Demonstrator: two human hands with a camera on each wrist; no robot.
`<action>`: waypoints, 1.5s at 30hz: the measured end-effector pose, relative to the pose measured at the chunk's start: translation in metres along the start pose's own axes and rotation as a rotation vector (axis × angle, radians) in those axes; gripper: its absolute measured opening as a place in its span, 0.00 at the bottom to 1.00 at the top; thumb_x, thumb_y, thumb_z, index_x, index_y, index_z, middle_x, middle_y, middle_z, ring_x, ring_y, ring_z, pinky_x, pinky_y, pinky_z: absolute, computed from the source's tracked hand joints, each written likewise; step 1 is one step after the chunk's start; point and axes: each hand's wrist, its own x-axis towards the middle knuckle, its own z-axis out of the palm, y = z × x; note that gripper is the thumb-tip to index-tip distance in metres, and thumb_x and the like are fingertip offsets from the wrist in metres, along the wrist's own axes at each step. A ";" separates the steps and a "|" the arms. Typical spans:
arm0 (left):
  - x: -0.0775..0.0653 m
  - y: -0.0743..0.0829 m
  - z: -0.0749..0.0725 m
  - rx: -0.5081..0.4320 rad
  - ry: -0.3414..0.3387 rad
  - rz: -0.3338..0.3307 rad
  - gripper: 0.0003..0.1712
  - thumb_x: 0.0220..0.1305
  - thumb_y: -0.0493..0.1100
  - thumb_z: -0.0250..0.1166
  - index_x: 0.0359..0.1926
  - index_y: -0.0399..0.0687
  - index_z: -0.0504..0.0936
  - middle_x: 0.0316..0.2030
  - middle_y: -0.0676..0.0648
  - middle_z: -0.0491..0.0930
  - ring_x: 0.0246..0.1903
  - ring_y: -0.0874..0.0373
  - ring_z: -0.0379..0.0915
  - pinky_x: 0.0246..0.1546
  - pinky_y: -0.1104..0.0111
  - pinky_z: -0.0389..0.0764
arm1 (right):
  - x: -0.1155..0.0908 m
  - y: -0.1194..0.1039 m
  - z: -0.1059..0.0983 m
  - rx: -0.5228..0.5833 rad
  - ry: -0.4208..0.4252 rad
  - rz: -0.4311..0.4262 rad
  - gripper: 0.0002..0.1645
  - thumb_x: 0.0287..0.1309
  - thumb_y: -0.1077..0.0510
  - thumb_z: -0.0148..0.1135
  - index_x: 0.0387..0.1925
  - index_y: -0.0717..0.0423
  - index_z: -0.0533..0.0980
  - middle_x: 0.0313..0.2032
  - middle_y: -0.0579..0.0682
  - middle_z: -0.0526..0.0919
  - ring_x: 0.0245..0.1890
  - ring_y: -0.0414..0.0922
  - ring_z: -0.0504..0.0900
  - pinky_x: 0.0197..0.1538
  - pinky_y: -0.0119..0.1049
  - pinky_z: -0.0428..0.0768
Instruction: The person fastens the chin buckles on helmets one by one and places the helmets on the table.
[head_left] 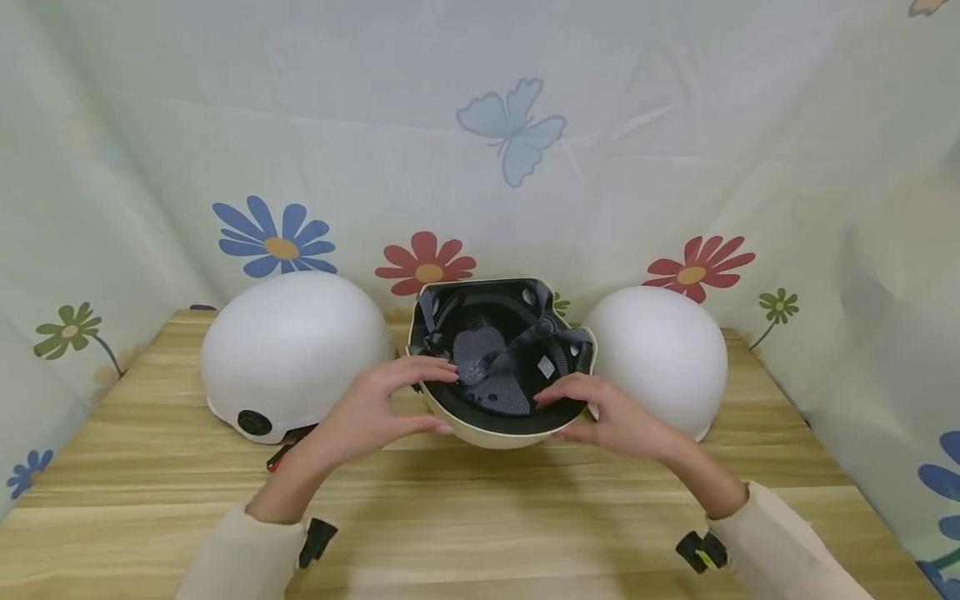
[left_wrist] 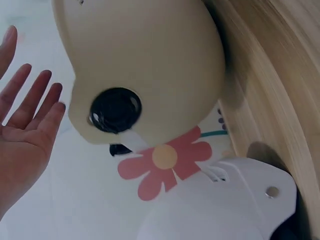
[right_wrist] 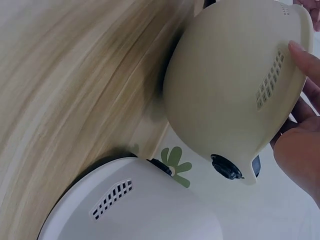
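Note:
A cream helmet (head_left: 498, 435) lies upside down on the table, its black padded inside and grey chin straps (head_left: 525, 337) facing up. My right hand (head_left: 611, 417) grips its near right rim, thumb on the outer shell beside the vent slots (right_wrist: 270, 80) and fingers over the edge. At the rim's left side is my left hand (head_left: 382, 404), fingers reaching over the opening; the left wrist view shows them loosely spread, apart from the shell. A round black side cap (left_wrist: 116, 110) shows on the cream shell.
Two white helmets, one on the left (head_left: 292, 350) and one on the right (head_left: 660, 358), flank the cream one closely. Below the left one is a black strap with a red part (head_left: 277, 457). A flower-printed cloth (head_left: 360, 108) hangs behind the wooden table (head_left: 480, 533).

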 end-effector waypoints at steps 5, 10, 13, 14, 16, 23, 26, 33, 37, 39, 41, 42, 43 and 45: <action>0.010 0.006 0.009 0.045 -0.096 0.005 0.28 0.44 0.47 0.73 0.49 0.49 0.79 0.49 0.52 0.77 0.52 0.56 0.69 0.52 0.60 0.71 | 0.003 0.000 -0.001 -0.031 0.040 0.030 0.25 0.42 0.64 0.72 0.46 0.57 0.77 0.45 0.48 0.79 0.47 0.45 0.74 0.51 0.36 0.71; 0.015 0.005 0.019 0.115 -0.182 0.030 0.27 0.43 0.44 0.74 0.48 0.45 0.79 0.47 0.49 0.78 0.50 0.54 0.71 0.51 0.60 0.71 | 0.003 0.000 -0.002 -0.061 0.097 0.096 0.27 0.38 0.63 0.74 0.46 0.60 0.76 0.44 0.49 0.79 0.48 0.46 0.74 0.53 0.38 0.71; 0.017 0.003 0.024 0.164 -0.189 0.028 0.27 0.42 0.42 0.75 0.47 0.45 0.79 0.46 0.49 0.78 0.48 0.54 0.70 0.50 0.60 0.71 | 0.003 0.002 -0.001 -0.099 0.139 0.120 0.29 0.36 0.63 0.75 0.46 0.60 0.76 0.45 0.51 0.79 0.49 0.48 0.73 0.53 0.42 0.71; 0.018 0.002 0.027 0.180 -0.184 0.027 0.26 0.42 0.42 0.75 0.47 0.44 0.79 0.45 0.49 0.78 0.47 0.54 0.70 0.49 0.60 0.71 | 0.003 0.002 -0.001 -0.109 0.151 0.130 0.30 0.35 0.63 0.75 0.46 0.60 0.76 0.45 0.51 0.79 0.49 0.48 0.73 0.53 0.43 0.71; 0.019 0.001 0.031 0.214 -0.166 0.020 0.25 0.43 0.41 0.74 0.46 0.44 0.80 0.44 0.49 0.79 0.46 0.54 0.70 0.48 0.61 0.72 | 0.004 0.003 0.000 -0.124 0.169 0.152 0.31 0.34 0.63 0.76 0.46 0.61 0.76 0.47 0.53 0.78 0.50 0.50 0.72 0.54 0.45 0.71; 0.020 -0.003 0.042 0.274 -0.033 0.002 0.18 0.43 0.38 0.74 0.40 0.46 0.83 0.37 0.51 0.79 0.40 0.56 0.70 0.43 0.64 0.73 | 0.006 0.002 0.000 -0.124 0.192 0.206 0.32 0.34 0.62 0.76 0.47 0.59 0.76 0.48 0.54 0.77 0.52 0.50 0.71 0.55 0.47 0.69; 0.020 -0.005 0.044 0.276 -0.002 0.006 0.15 0.43 0.39 0.74 0.37 0.48 0.83 0.35 0.52 0.80 0.38 0.57 0.70 0.41 0.64 0.73 | 0.008 0.001 -0.001 -0.130 0.213 0.201 0.31 0.33 0.62 0.76 0.46 0.59 0.77 0.48 0.54 0.77 0.53 0.50 0.71 0.56 0.47 0.68; 0.019 -0.006 0.044 0.246 0.059 0.016 0.13 0.44 0.41 0.74 0.34 0.49 0.84 0.32 0.55 0.80 0.33 0.60 0.70 0.33 0.69 0.73 | 0.011 -0.002 -0.006 -0.127 0.300 0.204 0.30 0.40 0.63 0.73 0.49 0.61 0.75 0.51 0.56 0.75 0.55 0.51 0.69 0.56 0.49 0.67; 0.019 -0.007 0.044 0.223 0.105 0.029 0.13 0.45 0.40 0.73 0.35 0.49 0.84 0.31 0.55 0.79 0.29 0.62 0.67 0.27 0.73 0.72 | 0.010 -0.001 -0.013 -0.097 0.350 0.255 0.31 0.46 0.62 0.69 0.54 0.60 0.71 0.53 0.55 0.73 0.55 0.51 0.69 0.57 0.49 0.66; 0.019 -0.008 0.043 0.199 0.138 0.019 0.13 0.45 0.40 0.73 0.36 0.49 0.84 0.32 0.54 0.79 0.30 0.61 0.67 0.26 0.74 0.72 | 0.009 0.001 -0.017 -0.065 0.352 0.287 0.31 0.49 0.60 0.68 0.56 0.60 0.69 0.53 0.56 0.73 0.55 0.51 0.69 0.57 0.49 0.67; 0.019 -0.007 0.040 0.163 0.165 0.007 0.14 0.46 0.39 0.73 0.38 0.49 0.84 0.33 0.54 0.79 0.31 0.61 0.68 0.26 0.74 0.73 | 0.008 0.003 -0.019 -0.031 0.346 0.308 0.30 0.51 0.60 0.66 0.56 0.61 0.69 0.52 0.56 0.75 0.53 0.51 0.71 0.56 0.48 0.68; 0.019 -0.006 0.039 0.144 0.174 0.002 0.14 0.46 0.39 0.72 0.38 0.48 0.84 0.33 0.53 0.79 0.32 0.61 0.69 0.26 0.73 0.73 | 0.008 0.004 -0.019 -0.017 0.338 0.320 0.29 0.52 0.60 0.66 0.56 0.61 0.69 0.51 0.57 0.75 0.53 0.51 0.71 0.56 0.47 0.69; 0.019 -0.005 0.037 0.122 0.181 -0.001 0.15 0.47 0.39 0.72 0.39 0.48 0.83 0.34 0.53 0.79 0.33 0.61 0.69 0.26 0.73 0.73 | 0.007 0.005 -0.020 -0.006 0.328 0.330 0.28 0.52 0.60 0.65 0.56 0.61 0.69 0.50 0.57 0.75 0.53 0.51 0.72 0.55 0.47 0.69; 0.019 -0.001 0.035 0.072 0.184 -0.007 0.16 0.48 0.39 0.71 0.42 0.48 0.83 0.35 0.53 0.79 0.34 0.61 0.70 0.26 0.73 0.73 | 0.006 0.006 -0.020 0.016 0.301 0.350 0.28 0.53 0.60 0.64 0.56 0.61 0.68 0.50 0.57 0.76 0.52 0.51 0.72 0.54 0.47 0.70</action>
